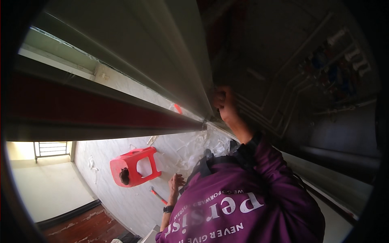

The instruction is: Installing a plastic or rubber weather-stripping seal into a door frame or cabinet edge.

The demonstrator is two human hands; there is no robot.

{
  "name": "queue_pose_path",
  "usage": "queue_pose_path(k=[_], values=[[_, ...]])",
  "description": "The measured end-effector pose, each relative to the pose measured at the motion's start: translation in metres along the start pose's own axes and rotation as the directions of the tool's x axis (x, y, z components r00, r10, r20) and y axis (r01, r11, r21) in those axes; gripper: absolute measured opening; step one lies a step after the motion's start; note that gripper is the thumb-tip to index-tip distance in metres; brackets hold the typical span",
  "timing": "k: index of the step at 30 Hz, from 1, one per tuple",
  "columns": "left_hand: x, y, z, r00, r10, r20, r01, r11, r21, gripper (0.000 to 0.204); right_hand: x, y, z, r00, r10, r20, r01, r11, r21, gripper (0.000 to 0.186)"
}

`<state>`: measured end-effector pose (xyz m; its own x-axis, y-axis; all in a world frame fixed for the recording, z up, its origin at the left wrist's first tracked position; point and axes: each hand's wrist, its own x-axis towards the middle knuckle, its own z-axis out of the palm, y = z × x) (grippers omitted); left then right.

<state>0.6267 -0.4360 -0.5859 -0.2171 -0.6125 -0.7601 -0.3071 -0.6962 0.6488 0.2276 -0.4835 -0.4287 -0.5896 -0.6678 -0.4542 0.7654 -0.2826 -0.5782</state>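
Note:
My right hand [225, 101] is raised to the edge of a large grey panel [170, 52]. Its fingers are curled at that edge, in shadow, and what they hold is hidden. Low at my left side hangs my left hand [176, 183], its fingers loosely apart with nothing visible in them. Close to it on the left is a red plastic stool [150, 152] with a dark brown lump [124, 176] on its seat. Below that hand, a tool with an orange-red handle [160, 197] lies on the pale floor.
A long dark red and grey beam [93, 105] crosses the left side. Crumpled clear plastic sheeting [202, 146] lies beside my body. In the dark space at right are white pipes [279, 117] and a cluster of blue and red fittings [332, 71]. A brown wooden surface [87, 227] is at lower left.

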Motion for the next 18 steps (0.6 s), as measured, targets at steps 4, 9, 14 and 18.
queue_pose_path(k=[4,9,14,18], values=[[-0.004,0.001,0.002,1.0,0.004,-0.025,-0.004,1.0,0.011,0.049,0.004,0.002,-0.016,0.962,-0.272,0.021,0.272,0.95,-0.155,0.007],[0.002,-0.007,-0.004,1.0,0.0,0.001,0.0,1.0,0.026,0.047,0.016,0.009,-0.028,0.525,-0.719,0.456,0.653,-0.004,-0.758,0.026],[0.009,-0.019,-0.013,1.0,-0.02,-0.005,0.02,0.999,0.042,0.046,0.012,0.002,-0.022,0.723,-0.574,0.384,0.61,0.269,-0.746,0.021],[0.013,-0.027,-0.02,1.0,-0.017,0.009,0.016,0.999,0.048,0.046,0.014,-0.003,-0.027,0.715,-0.574,0.399,0.605,0.223,-0.764,0.017]])
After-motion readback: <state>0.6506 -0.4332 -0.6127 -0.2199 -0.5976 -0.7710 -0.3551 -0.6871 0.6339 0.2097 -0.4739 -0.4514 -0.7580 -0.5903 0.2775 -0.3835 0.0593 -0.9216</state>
